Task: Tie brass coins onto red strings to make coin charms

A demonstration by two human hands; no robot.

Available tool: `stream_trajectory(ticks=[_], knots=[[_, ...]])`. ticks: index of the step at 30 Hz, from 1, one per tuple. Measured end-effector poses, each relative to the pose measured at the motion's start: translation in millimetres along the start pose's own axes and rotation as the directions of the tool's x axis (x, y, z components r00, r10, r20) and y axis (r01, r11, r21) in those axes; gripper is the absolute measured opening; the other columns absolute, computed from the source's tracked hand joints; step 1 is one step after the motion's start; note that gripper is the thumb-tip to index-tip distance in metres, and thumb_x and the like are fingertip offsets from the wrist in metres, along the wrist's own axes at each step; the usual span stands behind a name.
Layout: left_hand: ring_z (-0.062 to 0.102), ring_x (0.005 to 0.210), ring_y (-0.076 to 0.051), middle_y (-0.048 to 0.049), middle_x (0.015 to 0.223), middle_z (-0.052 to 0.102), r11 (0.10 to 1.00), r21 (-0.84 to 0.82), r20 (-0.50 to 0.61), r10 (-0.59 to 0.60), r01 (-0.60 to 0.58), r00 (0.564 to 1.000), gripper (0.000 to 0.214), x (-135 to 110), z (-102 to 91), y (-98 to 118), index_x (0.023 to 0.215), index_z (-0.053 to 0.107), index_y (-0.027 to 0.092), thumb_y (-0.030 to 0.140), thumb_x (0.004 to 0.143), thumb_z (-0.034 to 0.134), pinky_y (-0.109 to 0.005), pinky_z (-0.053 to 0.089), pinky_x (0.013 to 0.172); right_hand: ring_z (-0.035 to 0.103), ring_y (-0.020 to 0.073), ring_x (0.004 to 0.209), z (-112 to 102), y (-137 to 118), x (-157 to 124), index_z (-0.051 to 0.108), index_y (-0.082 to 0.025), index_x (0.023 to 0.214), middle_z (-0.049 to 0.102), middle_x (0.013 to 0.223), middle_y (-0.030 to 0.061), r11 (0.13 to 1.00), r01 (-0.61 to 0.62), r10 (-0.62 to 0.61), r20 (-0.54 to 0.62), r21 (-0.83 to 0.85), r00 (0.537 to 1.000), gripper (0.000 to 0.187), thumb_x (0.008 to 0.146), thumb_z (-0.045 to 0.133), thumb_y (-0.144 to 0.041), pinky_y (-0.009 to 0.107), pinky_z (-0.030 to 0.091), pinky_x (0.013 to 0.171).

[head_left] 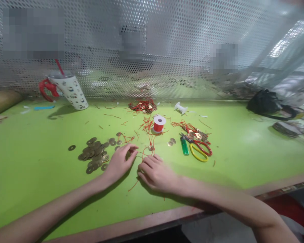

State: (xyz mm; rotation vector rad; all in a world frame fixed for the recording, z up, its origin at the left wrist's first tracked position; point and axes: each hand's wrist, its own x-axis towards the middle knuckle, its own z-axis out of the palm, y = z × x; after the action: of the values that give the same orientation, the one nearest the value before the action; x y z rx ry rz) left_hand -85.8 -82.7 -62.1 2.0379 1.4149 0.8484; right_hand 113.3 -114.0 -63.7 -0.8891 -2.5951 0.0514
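My left hand has its thumb and fingertips drawn together at the end of a thin red cord. Beside it, my right hand curls its fingers over the same cord work, low on the table. Just beyond the right fingers lies a round coin with a hole, with red cord around it. Loose cord ends stick out below the right hand. A white spool of red cord stands upright past the coin. Left of my left hand is a pile of holed coins.
Scissors with red and yellow handles and a green lighter lie to the right. Corded coins are heaped behind them, another heap farther back. An empty spool, a tumbler and a black bag stand by the mesh panel.
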Motion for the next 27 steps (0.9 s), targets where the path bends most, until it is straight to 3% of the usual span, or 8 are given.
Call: stream_trajectory(ticks=[6,9,13,21,24,27], knots=[[0.068,0.093,-0.024,-0.0062,0.099,0.075,0.991,0.071,0.029,0.109,-0.111,0.994,0.022,-4,2.0,-2,0.101,0.069,0.02,0.032,0.098,0.05,-0.044,0.052,0.089,0.056,0.0219,0.085,-9,-4,-11,0.062,-0.017,0.088,0.064,0.092,0.008,0.975,-0.193,0.179,0.124,0.11,0.976,0.021,0.101,0.055,-0.033,0.038,0.046,0.08],[0.068,0.093,-0.024,-0.0057,0.098,0.075,0.987,0.076,0.035,0.138,-0.141,0.99,0.021,-5,4.1,-3,0.1,0.069,0.02,0.032,0.099,0.052,-0.044,0.052,0.09,0.055,0.0235,0.086,-10,0,-19,0.06,-0.018,0.086,0.062,0.091,0.008,0.957,-0.275,0.268,0.089,0.088,0.959,0.02,0.099,0.057,-0.033,0.04,0.047,0.08],[0.069,0.092,-0.023,-0.0052,0.098,0.076,0.983,0.077,0.057,0.162,-0.166,0.985,0.019,-7,4.9,-4,0.1,0.071,0.02,0.03,0.099,0.055,-0.041,0.052,0.088,0.054,0.0256,0.09,-9,3,-25,0.058,-0.017,0.095,0.061,0.097,0.0103,0.925,-0.373,0.372,0.028,0.078,0.928,0.016,0.099,0.057,-0.032,0.041,0.05,0.079],[0.07,0.09,-0.024,-0.0054,0.097,0.077,0.956,0.104,0.112,0.262,-0.273,0.959,0.017,-16,3.7,6,0.103,0.07,0.02,0.025,0.098,0.056,-0.041,0.051,0.085,0.056,0.0269,0.085,4,8,-25,0.059,-0.016,0.092,0.063,0.092,0.0121,0.946,-0.323,0.323,-0.004,0.019,0.946,0.014,0.101,0.049,-0.02,0.043,0.052,0.077],[0.07,0.087,-0.023,-0.0048,0.095,0.077,0.971,0.058,0.102,0.224,-0.231,0.969,0.019,-17,2.1,12,0.109,0.069,0.02,0.027,0.096,0.057,-0.041,0.053,0.084,0.057,0.0243,0.077,4,13,-24,0.056,-0.018,0.091,0.063,0.085,0.0094,0.912,-0.393,0.398,-0.027,0.116,0.917,0.014,0.101,0.046,-0.02,0.04,0.052,0.071],[0.072,0.087,-0.023,-0.0034,0.094,0.077,0.991,-0.04,0.125,0.128,-0.124,0.984,0.022,-17,0.4,19,0.113,0.068,0.021,0.032,0.095,0.06,-0.041,0.055,0.085,0.06,0.0213,0.073,-3,18,-20,0.055,-0.02,0.095,0.066,0.084,0.0067,0.847,-0.415,0.443,-0.011,0.331,0.896,0.011,0.101,0.046,-0.019,0.036,0.052,0.068]])
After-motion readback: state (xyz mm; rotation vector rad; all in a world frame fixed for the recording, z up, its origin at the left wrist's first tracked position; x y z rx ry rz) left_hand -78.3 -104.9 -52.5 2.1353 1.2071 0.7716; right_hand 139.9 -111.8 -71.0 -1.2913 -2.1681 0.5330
